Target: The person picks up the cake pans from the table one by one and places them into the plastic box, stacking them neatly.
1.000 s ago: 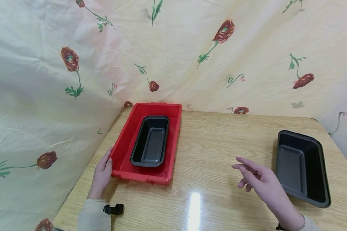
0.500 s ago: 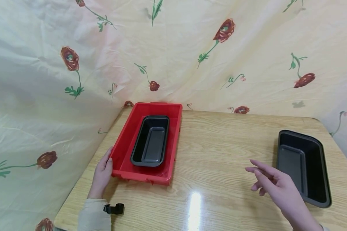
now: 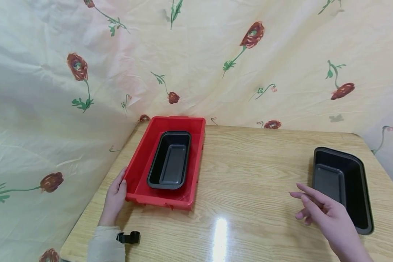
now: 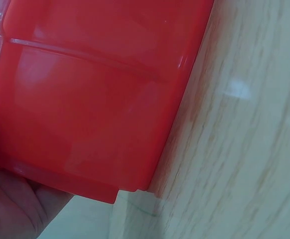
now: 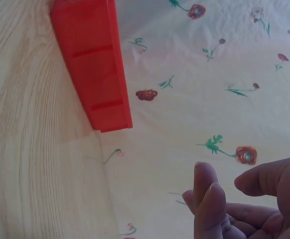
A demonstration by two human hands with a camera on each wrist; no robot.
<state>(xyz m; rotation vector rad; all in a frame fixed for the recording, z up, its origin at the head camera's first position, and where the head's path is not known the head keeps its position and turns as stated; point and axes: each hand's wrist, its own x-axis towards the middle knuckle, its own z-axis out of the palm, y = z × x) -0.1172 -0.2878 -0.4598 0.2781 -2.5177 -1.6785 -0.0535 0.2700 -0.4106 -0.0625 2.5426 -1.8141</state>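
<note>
A dark loaf pan (image 3: 174,165) sits inside the red plastic tray (image 3: 143,199) on the left part of the table. My left hand (image 3: 115,198) grips the tray at its near left corner, with the thumb along the rim. In the left wrist view the tray's outer side (image 4: 95,99) fills much of the frame, and part of the hand shows below it. On the right stands a second dark loaf pan (image 3: 329,178). My right hand (image 3: 329,218) hovers, fingers loosely bent and holding nothing, overlapping this pan's near left part in the head view.
The wooden table (image 3: 249,163) backs onto a flowered cloth (image 3: 209,65) that also hangs along the left side. Bare wood lies between the tray and the right loaf pan. A black strap with a small mount (image 3: 129,237) is on my left wrist.
My right hand has moved to the right, toward and over the second loaf pan's near edge. The left hand, the tray and both pans have stayed in place.
</note>
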